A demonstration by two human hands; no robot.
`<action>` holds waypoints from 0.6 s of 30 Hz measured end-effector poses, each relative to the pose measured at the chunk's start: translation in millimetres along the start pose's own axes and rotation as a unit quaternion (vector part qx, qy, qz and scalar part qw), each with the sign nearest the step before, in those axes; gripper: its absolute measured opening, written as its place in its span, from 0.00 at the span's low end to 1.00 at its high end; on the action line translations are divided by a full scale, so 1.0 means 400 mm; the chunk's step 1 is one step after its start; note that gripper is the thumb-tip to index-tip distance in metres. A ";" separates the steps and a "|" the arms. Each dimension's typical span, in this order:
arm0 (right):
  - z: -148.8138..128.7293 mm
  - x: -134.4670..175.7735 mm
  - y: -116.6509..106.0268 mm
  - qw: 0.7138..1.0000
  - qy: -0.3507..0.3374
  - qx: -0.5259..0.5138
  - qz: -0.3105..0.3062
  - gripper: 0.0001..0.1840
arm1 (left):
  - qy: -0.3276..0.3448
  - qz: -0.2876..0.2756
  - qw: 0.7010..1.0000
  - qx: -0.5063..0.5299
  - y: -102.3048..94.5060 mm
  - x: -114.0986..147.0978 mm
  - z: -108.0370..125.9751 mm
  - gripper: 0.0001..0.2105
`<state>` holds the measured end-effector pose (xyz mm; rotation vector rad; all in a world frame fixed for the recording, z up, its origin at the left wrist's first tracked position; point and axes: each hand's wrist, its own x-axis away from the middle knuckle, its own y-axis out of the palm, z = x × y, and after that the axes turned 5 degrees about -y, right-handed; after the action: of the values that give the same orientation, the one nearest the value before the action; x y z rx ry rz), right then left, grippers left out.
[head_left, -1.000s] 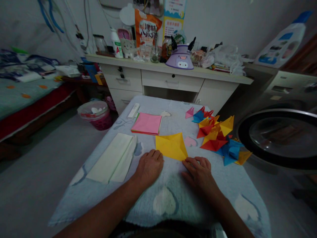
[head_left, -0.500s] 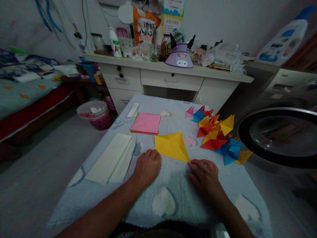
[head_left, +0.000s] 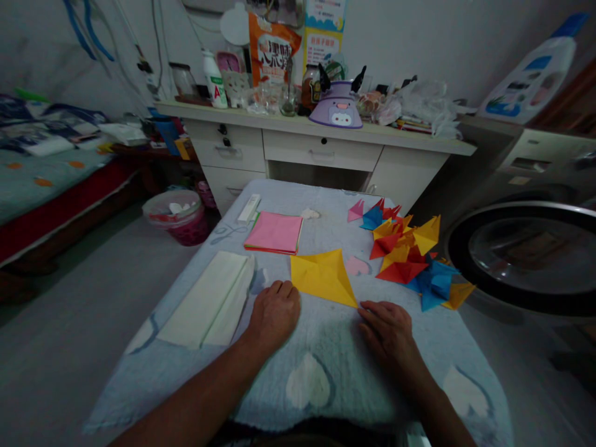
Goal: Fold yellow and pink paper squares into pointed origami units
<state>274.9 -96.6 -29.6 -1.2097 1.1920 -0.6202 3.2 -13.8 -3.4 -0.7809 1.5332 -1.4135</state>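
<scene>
A yellow sheet of origami paper [head_left: 322, 276] lies on the cloth-covered table, creased near its left side. My left hand [head_left: 274, 312] rests at its near left corner, fingers curled over that corner and fingertips hidden. At the near right corner is my right hand [head_left: 387, 329], its index fingertip touching or almost touching the paper. Its fingers are stretched out, with the thumb apart from them. Beyond the yellow sheet, to the left, sits a stack of coloured paper squares [head_left: 274, 232] with pink on top. Folded paper cranes [head_left: 406, 257] in red, yellow, blue and pink are heaped at the right.
A folded pale cloth or paper [head_left: 209, 301] lies left of my left hand. Farther back are a small white box [head_left: 249, 209] and a crumpled white scrap [head_left: 310, 214]. A cluttered cabinet [head_left: 298, 148] stands beyond the table, a washing machine [head_left: 526, 186] to the right.
My right hand has shifted very slightly to the right at the paper's corner. The left hand and the yellow sheet stay almost where they were.
</scene>
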 end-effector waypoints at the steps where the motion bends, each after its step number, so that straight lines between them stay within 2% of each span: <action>1: -0.002 -0.001 -0.002 1.000 0.000 0.000 0.000 0.15 | 0.001 0.001 1.000 0.001 0.000 0.000 0.000 0.11; 4: -0.010 -0.010 -0.015 1.000 0.006 -0.008 -0.005 0.15 | 0.002 0.004 1.000 0.004 0.001 0.001 -0.001 0.11; 7: -0.019 -0.036 -0.039 0.998 0.029 -0.031 -0.036 0.14 | 0.000 0.006 1.000 0.008 0.005 0.000 -0.003 0.10; 11: -0.023 -0.098 -0.064 0.993 0.067 -0.059 -0.072 0.13 | -0.002 0.004 1.000 0.010 0.004 -0.003 -0.001 0.10; 13: -0.024 -0.139 -0.064 0.992 0.105 -0.050 -0.058 0.12 | -0.002 -0.006 1.000 0.011 0.000 -0.005 0.000 0.09; 18: -0.037 -0.229 -0.024 0.979 0.177 -0.049 -0.087 0.27 | -0.005 -0.015 1.000 0.010 -0.004 -0.007 -0.002 0.08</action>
<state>234.3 -24.4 13.5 -1.3327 1.4352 -0.9474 3.3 -11.4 -1.5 -0.8008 1.5034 -1.4442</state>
